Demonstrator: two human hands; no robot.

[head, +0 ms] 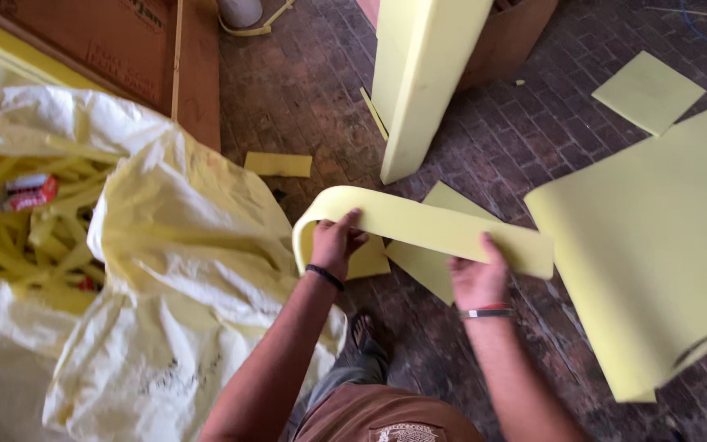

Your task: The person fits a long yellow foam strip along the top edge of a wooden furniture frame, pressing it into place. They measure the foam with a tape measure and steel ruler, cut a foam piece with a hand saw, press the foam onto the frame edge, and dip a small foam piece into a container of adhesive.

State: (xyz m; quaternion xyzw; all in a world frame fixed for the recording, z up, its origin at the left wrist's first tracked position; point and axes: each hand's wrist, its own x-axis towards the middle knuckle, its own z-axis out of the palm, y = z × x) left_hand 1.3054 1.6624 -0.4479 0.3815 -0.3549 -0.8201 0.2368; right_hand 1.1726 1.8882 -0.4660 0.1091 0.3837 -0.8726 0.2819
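1. At frame centre, the left hand (335,242) and right hand (476,277) each pinch the yellow foam strip (419,225), which curls at its left end.
2. Judged step: carrying the offcut; next calls for swinging it left over the open plastic bag (165,245).

One camera, worn on the head, looks steeply down over the person's own forearms (close below the lens) onto the brick floor (304,90), with a large sack (165,270) at left and foam sheets at right.

matt yellow foam strip (419,225), thin glossy plastic bag (182,270), rough worn brick floor (312,90), brown cardboard (108,41)
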